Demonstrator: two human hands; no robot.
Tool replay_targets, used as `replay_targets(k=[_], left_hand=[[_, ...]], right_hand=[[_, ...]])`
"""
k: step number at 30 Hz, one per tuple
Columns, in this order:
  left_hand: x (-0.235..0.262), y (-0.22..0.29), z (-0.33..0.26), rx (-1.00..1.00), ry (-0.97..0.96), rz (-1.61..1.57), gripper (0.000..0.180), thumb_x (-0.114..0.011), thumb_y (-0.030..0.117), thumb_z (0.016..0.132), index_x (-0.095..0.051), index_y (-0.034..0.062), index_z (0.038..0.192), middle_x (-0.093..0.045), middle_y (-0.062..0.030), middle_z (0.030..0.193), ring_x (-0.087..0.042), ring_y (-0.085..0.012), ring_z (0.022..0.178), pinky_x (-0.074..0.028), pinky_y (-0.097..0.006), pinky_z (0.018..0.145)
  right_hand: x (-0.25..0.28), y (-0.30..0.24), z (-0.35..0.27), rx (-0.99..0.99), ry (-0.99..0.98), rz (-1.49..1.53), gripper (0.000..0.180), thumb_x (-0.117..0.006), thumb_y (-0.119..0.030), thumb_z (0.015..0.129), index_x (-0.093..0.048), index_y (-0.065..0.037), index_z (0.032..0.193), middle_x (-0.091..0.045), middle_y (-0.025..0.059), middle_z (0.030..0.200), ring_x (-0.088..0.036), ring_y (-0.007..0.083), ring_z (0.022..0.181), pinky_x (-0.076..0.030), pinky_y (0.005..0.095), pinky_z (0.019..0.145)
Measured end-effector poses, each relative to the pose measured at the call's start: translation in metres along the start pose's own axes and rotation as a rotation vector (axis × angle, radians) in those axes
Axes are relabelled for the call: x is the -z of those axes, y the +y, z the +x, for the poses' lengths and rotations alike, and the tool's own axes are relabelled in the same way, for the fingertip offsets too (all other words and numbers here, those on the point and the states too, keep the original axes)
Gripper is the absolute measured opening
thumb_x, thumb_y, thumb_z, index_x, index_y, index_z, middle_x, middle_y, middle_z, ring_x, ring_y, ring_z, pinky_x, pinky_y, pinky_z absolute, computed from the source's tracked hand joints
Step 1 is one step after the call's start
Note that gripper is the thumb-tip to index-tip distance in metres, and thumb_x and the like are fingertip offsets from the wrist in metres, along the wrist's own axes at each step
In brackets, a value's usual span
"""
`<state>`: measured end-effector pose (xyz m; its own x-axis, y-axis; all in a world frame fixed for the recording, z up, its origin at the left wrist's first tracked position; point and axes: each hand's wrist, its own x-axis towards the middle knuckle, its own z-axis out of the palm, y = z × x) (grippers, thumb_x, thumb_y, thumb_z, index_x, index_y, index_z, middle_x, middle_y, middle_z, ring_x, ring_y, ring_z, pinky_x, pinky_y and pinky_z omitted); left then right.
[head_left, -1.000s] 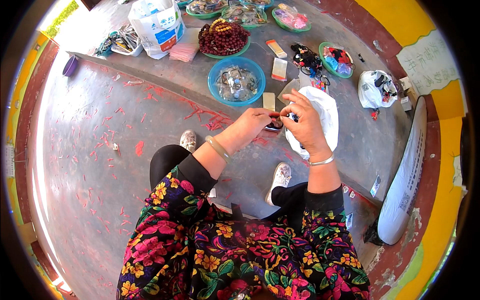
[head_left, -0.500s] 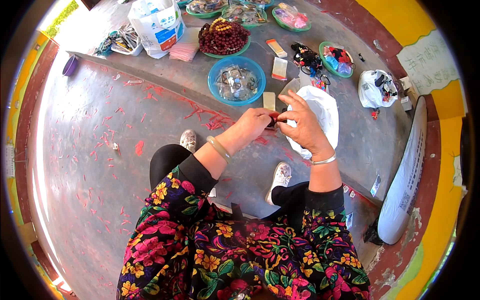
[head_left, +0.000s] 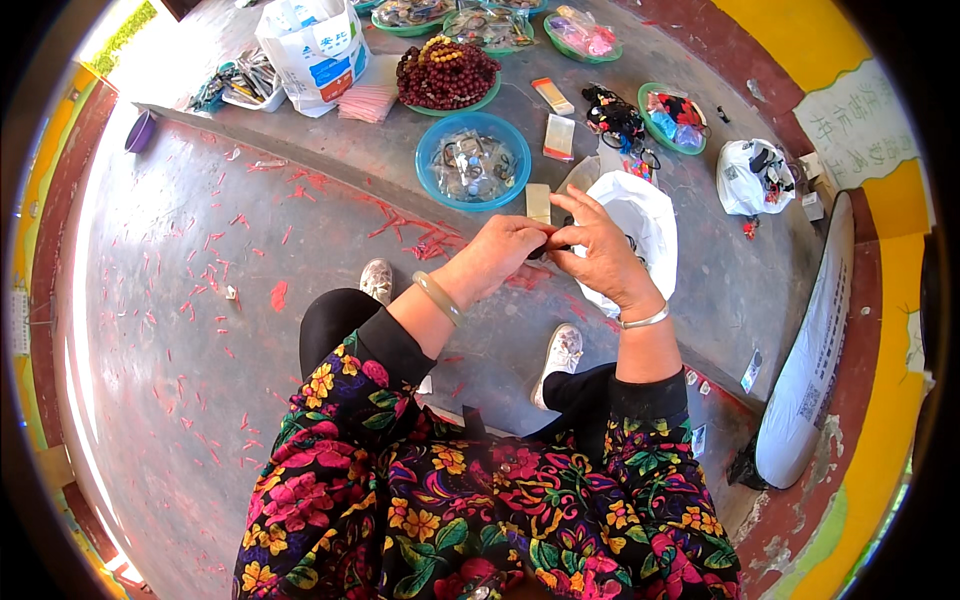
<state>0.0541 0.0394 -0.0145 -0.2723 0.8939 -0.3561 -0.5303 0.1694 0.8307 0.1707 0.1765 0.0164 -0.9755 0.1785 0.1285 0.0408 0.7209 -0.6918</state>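
Both hands at work in mid-air over the concrete floor, fingertips meeting in front of the body. Step in hand looks like fine fingertip work on one small dark item, shared between the two hands. Left hand: fingers curled, thumb and forefinger closed on the item from its side. Right hand: thumb and forefinger pinched on the same item, the other fingers raised clear. My judgement: the next move calls for a steady left grip and a light, exact right pinch, with little arm travel.

The item: black or nearly so, short, mostly covered by the fingers; shape and material cannot be told at this angle. It sits between the hands, just left of an open white bag with some dark pieces inside. Tan packet lies beyond the fingers; blue basin of clear-wrapped pieces farther out.
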Motion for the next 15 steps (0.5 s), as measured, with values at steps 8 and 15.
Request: replay_targets(k=[8,15], left_hand=[[0.0016,-0.0016,-0.0015,-0.024,-0.01,-0.127,0.033,-0.043,0.013,0.092,-0.053,-0.0086,0.115,-0.058,-0.0134,0.097,-0.062,-0.0201,0.082,-0.057,-0.032,0.068],[0.0003,-0.0017,-0.0009,-0.006,-0.008,-0.086,0.034,-0.043,0.016,0.093,-0.053,-0.0062,0.117,-0.058,-0.0108,0.096,-0.061,-0.0168,0.079,-0.056,-0.029,0.065]], right_hand=[[0.0022,-0.0039,0.002,0.021,-0.075,0.019,0.014,-0.065,-0.01,0.066,-0.069,-0.01,0.08,-0.047,0.0209,0.129,-0.03,0.0358,0.131,-0.028,0.0423,0.106],[-0.0025,-0.0017,0.0021,-0.005,-0.084,0.056,0.017,-0.066,-0.009,0.064,-0.07,-0.01,0.081,-0.047,0.0203,0.129,-0.03,0.036,0.131,-0.025,0.0438,0.107]])
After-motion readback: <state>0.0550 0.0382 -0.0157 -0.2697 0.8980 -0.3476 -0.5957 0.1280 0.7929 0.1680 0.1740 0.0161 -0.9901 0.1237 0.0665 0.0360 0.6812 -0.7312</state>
